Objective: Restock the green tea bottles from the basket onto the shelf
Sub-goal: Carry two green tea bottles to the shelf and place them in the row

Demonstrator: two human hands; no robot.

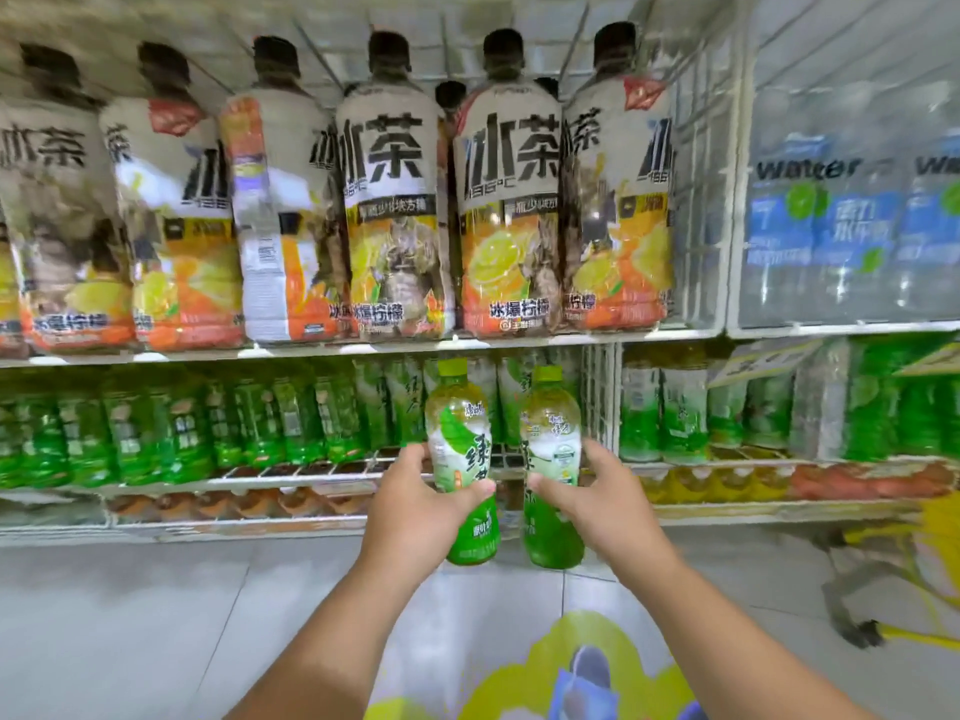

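Green tea bottles, one in each hand, are upright in front of the wire shelf [311, 472], just short of the gap at its front edge where the green tea row thins out. My left hand [415, 504] wraps the left bottle [460, 444] at its waist, thumb across the label; my right hand [597, 498] curls round the right bottle [553, 449] the same way. Both look full, so I judge them fairly heavy for their size, with thin clear plastic walls that give a little under pressure and a glossy shrink label that could slip. The waist is the safest place to hold them. They are rounded, narrow-necked, with lime-green ribbed caps. Above stand big iced tea bottles [395, 200] with black caps. The basket itself I cannot make out clearly.
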